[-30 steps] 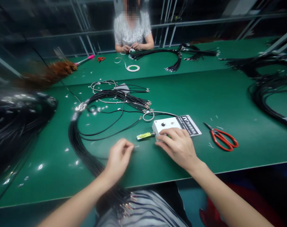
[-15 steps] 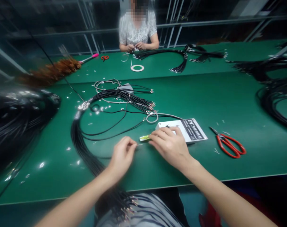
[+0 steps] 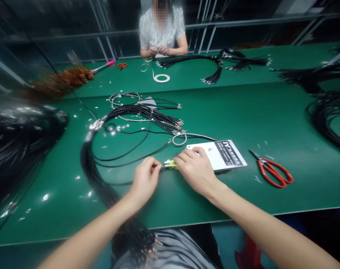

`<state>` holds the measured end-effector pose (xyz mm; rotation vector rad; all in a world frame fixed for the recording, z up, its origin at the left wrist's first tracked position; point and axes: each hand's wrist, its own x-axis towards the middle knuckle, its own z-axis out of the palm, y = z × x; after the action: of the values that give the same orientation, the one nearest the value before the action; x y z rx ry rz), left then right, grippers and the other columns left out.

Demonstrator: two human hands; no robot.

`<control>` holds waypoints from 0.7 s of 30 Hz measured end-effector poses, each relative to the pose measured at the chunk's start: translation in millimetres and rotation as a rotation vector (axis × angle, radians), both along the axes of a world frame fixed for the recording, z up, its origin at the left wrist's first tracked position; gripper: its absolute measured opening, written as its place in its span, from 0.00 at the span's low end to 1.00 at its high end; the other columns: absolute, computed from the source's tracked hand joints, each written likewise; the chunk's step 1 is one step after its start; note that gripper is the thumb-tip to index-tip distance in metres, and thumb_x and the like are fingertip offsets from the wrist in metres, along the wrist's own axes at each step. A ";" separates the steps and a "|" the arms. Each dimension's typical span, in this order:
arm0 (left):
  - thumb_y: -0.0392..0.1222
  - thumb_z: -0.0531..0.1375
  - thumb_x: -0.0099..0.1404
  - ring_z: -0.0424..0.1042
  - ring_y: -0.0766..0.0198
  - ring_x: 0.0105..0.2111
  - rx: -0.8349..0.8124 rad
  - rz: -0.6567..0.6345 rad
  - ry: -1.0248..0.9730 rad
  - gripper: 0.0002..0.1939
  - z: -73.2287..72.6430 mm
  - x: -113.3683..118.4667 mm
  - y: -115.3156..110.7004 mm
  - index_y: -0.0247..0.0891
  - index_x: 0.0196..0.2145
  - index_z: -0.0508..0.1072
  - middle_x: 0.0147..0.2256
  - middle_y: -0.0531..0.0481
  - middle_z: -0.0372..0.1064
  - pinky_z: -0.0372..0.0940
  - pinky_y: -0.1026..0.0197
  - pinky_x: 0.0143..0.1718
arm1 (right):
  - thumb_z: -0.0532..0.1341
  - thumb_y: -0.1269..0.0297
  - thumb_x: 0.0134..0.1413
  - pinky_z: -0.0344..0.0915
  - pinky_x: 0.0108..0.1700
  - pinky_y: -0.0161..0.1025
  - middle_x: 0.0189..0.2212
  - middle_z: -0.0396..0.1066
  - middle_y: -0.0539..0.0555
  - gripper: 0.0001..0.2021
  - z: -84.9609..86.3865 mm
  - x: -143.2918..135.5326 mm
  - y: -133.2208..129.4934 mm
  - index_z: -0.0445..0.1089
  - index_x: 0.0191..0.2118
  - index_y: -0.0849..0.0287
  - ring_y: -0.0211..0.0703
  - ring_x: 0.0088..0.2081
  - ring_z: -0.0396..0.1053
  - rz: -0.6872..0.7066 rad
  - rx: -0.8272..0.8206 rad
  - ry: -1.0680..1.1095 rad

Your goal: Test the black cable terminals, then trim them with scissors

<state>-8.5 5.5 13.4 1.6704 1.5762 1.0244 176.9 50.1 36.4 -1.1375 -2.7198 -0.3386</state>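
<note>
My left hand [image 3: 144, 178] is closed in a pinch on the end of a black cable [image 3: 121, 184], whose tip points right. That tip meets a small yellow-green clip-like piece [image 3: 170, 163], which the fingers of my right hand [image 3: 197, 167] grip. Part of the piece is hidden under those fingers. Behind and beside my right hand lies a white box [image 3: 215, 155] with a black label marked JY. A thick bundle of black cables [image 3: 87, 160] curves around left of my left hand and runs down over my lap, its stripped ends showing there.
Red-handled scissors [image 3: 275, 172] lie right of the box. More black cables [image 3: 15, 138] are heaped at left, others [image 3: 327, 116] at right. A grey cable loop [image 3: 179, 139] sits behind the box. Across the table are a person [image 3: 162, 31], a tape roll [image 3: 161, 78] and a brown duster [image 3: 66, 79].
My left hand has moved slightly, and the cable tip now meets the yellow-green piece, where a gap showed before. My right hand has shifted a little left.
</note>
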 end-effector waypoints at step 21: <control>0.33 0.52 0.68 0.66 0.62 0.32 0.095 -0.052 0.153 0.09 -6.8 6.1 7.0 0.39 0.30 0.66 0.30 0.51 0.64 0.61 0.61 0.36 | 0.61 0.71 0.56 0.48 0.50 0.53 0.35 0.75 0.56 0.01 10.9 -7.1 -3.0 0.69 0.34 0.60 0.51 0.43 0.67 -0.054 -0.085 0.003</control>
<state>-2.4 12.5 6.6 1.8838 1.5934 0.9783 169.7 47.0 47.2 -1.2338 -2.7285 -0.2307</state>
